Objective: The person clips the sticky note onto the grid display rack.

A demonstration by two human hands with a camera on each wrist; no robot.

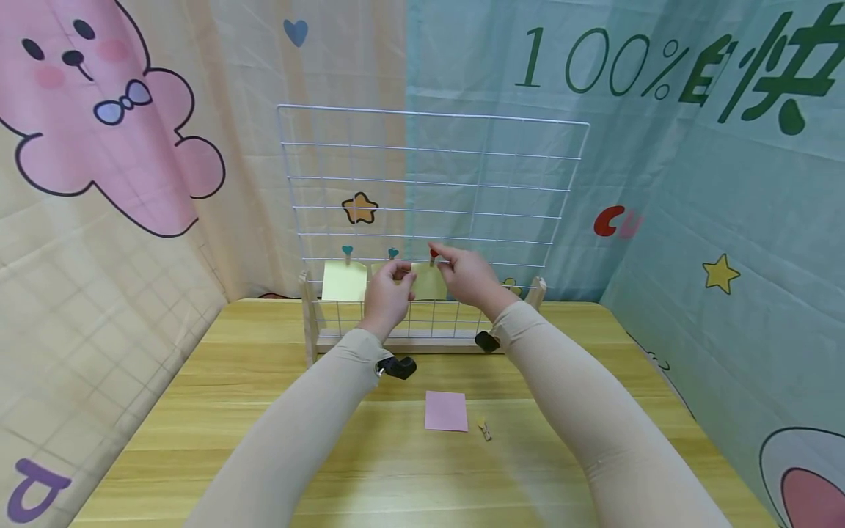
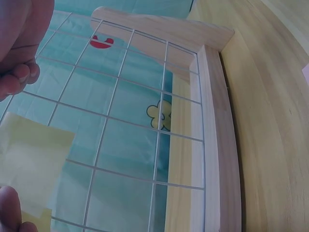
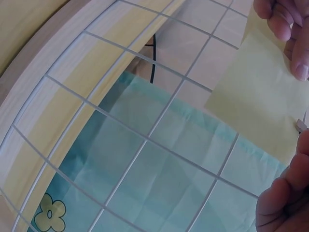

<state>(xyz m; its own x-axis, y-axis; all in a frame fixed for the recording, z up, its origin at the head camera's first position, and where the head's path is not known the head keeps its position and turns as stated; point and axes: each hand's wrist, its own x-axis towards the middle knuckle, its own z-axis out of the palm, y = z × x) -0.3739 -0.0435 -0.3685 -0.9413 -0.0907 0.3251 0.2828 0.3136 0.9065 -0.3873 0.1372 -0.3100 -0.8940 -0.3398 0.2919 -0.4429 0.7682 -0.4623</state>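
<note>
A yellow paper note [image 1: 430, 283] lies against the white wire grid [image 1: 429, 183], under a small clothespin with a red heart [image 1: 433, 253]. My right hand [image 1: 470, 280] pinches this clothespin at the note's top edge. With thumb and fingers, my left hand [image 1: 388, 297] holds the note's left side. Further left, another yellow note [image 1: 345, 281] hangs below a clothespin with a teal heart [image 1: 348, 251]. A second teal-heart clothespin [image 1: 393, 253] sits above a note mostly hidden behind my left hand. In the right wrist view, the clothespin's metal part [image 3: 302, 124] shows beside my right fingers.
The grid stands in a wooden base [image 1: 422, 345] on the wooden table [image 1: 264, 411]. A pink note [image 1: 446, 411] lies in front of it, with a small yellow-topped clothespin [image 1: 485, 430] to its right. Printed curtains [image 1: 502, 66] hang behind and at the sides.
</note>
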